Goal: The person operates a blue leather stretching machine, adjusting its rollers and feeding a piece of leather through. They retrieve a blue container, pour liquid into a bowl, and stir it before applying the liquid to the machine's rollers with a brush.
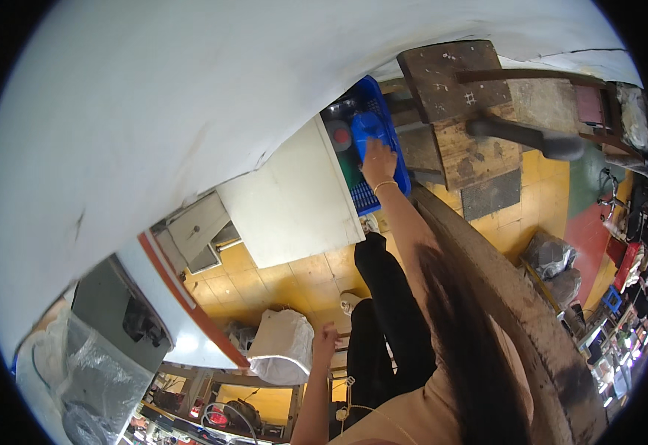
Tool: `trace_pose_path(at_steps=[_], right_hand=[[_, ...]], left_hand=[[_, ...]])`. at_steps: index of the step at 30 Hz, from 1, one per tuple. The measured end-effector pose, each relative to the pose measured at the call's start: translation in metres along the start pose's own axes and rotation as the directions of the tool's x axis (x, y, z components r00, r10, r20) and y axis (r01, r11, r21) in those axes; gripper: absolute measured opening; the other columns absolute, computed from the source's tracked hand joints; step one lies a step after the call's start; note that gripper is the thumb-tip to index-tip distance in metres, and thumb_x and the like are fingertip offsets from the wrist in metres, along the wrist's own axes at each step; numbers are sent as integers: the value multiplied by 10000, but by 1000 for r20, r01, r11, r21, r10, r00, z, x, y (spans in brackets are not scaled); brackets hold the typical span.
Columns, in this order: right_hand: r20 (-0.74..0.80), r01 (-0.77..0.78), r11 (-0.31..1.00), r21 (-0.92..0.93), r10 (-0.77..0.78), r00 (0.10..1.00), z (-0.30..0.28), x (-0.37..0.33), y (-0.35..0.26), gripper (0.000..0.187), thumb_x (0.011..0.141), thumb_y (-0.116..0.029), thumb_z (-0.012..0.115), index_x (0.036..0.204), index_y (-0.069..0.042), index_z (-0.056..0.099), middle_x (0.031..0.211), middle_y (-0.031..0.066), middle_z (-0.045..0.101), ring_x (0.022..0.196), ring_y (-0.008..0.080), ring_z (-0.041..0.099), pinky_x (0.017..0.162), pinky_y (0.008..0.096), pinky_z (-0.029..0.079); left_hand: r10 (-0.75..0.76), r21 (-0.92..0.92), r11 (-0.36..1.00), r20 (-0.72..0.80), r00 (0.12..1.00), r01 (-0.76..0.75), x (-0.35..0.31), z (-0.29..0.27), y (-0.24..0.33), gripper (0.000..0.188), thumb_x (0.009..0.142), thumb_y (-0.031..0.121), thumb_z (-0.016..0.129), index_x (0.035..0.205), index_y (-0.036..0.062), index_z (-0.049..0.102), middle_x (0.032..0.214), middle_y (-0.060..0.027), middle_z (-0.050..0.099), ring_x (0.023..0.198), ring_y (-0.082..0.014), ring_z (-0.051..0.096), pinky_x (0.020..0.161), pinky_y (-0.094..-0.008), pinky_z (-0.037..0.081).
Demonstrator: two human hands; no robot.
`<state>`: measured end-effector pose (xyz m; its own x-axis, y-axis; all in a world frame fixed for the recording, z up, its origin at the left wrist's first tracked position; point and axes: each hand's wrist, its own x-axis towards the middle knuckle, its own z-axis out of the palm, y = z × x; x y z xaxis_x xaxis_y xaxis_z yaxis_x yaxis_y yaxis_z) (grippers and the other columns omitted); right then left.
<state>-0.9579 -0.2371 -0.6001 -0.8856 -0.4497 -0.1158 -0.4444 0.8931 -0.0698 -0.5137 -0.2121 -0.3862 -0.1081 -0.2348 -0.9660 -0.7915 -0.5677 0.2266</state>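
Observation:
My right hand reaches forward into a blue plastic basket. Its fingers are closed on the near end of a blue plastic container, whose exact kind I cannot make out. Beside that container lie a grey round item with a red centre and a green item, partly hidden. Lower down, my left hand hangs in front of my body, loosely bent with fingers apart and nothing in it. It is nearest to a white cloth-like bin or sack.
A pale panel or tabletop borders the basket on the left. Right of it stands a worn wooden stool or bench. A curved brown edge runs beside my right arm. Yellow tiles cover the floor; plastic-wrapped goods stand farther right.

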Motion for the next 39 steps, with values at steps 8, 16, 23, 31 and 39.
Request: trace_pose_path(at_steps=[8,16,23,31,39], right_hand=[[430,720,655,227,-731,529,-175,-199,-94,191,908,-169,499,1023,-148,650,935,64,632,898,239,628,832,443,426],[602,979,85,184,-798,-44,-326,-376,-190,337,885,-345,559,1171,-174,607,1036,43,607,999,215,590,893,435,387],[466,930,-368,-12,-825,-320,-371,-547,-241,383,875,-353,575,1210,-168,584,1206,65,557,1137,256,554,1039,490,334],[131,646,-760,64,-635,-761,-425,-716,-282,172,884,-174,548,1021,-119,637,1082,90,614,1083,271,567,1022,491,350],[-236,-199,-936,290,131,-963,-378,-822,-296,363,895,-172,502,1228,-75,611,1278,162,571,1258,329,475,1034,454,383]], left_hand=[[672,322,735,-238,701,-596,-55,11,83,568,1016,268,466,1496,19,292,1544,-232,268,1441,-366,240,1160,-423,237],[762,452,645,-317,565,-616,-203,-50,-10,648,1038,416,321,1520,-5,215,1592,-207,173,1480,-370,133,1190,-476,119],[623,222,713,-637,454,-665,-322,-70,-151,645,1019,401,373,1508,-4,257,1585,-196,210,1485,-329,144,1195,-475,109],[-195,-253,383,-962,189,-888,-431,-102,-308,231,969,97,573,1141,-9,684,1070,-98,703,1073,-170,623,946,-326,482],[221,197,975,-895,387,-102,-437,-165,-354,475,1041,344,298,1119,69,678,1237,-244,598,1259,-390,508,1098,-543,315]])
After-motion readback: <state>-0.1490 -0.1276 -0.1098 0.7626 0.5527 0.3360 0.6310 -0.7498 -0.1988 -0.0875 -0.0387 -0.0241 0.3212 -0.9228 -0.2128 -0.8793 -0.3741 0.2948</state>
